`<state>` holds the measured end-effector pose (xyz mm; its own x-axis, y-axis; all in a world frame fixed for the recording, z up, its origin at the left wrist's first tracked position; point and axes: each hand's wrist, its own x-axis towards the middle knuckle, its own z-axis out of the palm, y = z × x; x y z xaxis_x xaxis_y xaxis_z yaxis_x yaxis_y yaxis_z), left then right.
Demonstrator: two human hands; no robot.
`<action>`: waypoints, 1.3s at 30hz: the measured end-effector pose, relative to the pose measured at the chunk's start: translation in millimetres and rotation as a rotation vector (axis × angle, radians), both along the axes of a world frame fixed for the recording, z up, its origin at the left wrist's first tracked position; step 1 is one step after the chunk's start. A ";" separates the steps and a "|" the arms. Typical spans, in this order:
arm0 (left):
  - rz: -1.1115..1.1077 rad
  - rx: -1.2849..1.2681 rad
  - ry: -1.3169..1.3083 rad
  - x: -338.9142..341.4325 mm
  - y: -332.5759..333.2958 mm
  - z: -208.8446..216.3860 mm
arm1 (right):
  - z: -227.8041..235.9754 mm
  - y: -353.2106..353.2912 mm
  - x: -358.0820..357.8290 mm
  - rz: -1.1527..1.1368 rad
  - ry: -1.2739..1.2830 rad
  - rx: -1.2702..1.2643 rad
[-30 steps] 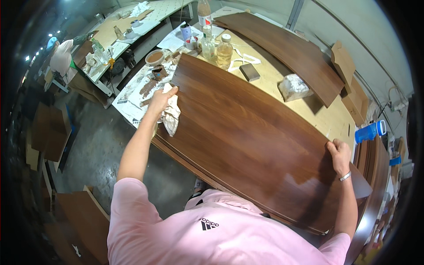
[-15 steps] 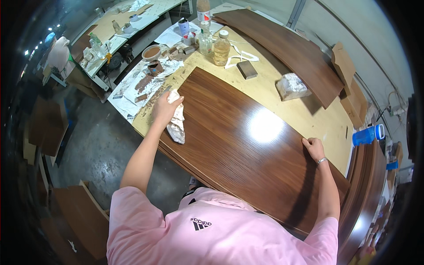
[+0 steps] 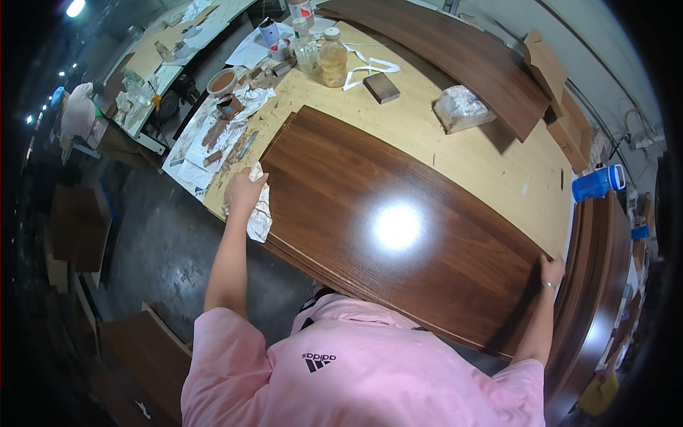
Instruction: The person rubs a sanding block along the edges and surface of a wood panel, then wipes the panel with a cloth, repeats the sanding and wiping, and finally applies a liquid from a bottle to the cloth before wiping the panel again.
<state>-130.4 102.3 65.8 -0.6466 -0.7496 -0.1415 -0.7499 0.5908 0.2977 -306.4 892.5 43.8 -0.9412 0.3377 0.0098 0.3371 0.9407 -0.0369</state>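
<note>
A long, dark brown wood-grain panel [image 3: 341, 188] lies flat in front of me, a bright glare on its glossy top. Along its left and near edges show the edges of at least one more panel beneath. My left hand [image 3: 244, 192] is closed on a crumpled white rag [image 3: 260, 217] at the panel's left end; part of the rag hangs below the fingers. At the opposite end, my right hand [image 3: 551, 272] grips the panel's far right corner, fingers curled at the edge. A thin flat metal blade [image 3: 247, 144] rests on the table beyond my left hand.
The yellowish worktable [image 3: 420, 142] holds bottles [image 3: 333, 58], a bowl of brown paste [image 3: 222, 82], a dark block [image 3: 382, 88] and a wrapped white bundle [image 3: 462, 109]. Another brown panel [image 3: 455, 53] lies behind. A blue bottle [image 3: 596, 183] stands right, above stacked panels [image 3: 597, 285]. A person [image 3: 80, 110] is far left.
My left hand has moved with the rag off the panel's top to its left edge. My right hand has slid right to the corner. The panel has shifted slightly toward me; the view has shifted too.
</note>
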 end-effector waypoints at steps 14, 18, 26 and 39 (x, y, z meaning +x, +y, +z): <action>0.051 -0.137 0.037 19.5 -9.5 -21.3 | -28.2 97.6 85.6 -0.475 -0.037 -0.213; 0.067 -0.158 0.072 36.7 -14.3 -25.5 | -30.2 93.7 88.1 -0.420 -0.045 -0.187; 0.063 -0.223 0.023 36.8 -7.1 -19.6 | -34.6 94.5 89.8 -0.415 0.008 -0.182; -0.514 0.333 0.457 -7.4 76.0 41.3 | -3.0 -303.4 63.7 0.515 0.357 -0.614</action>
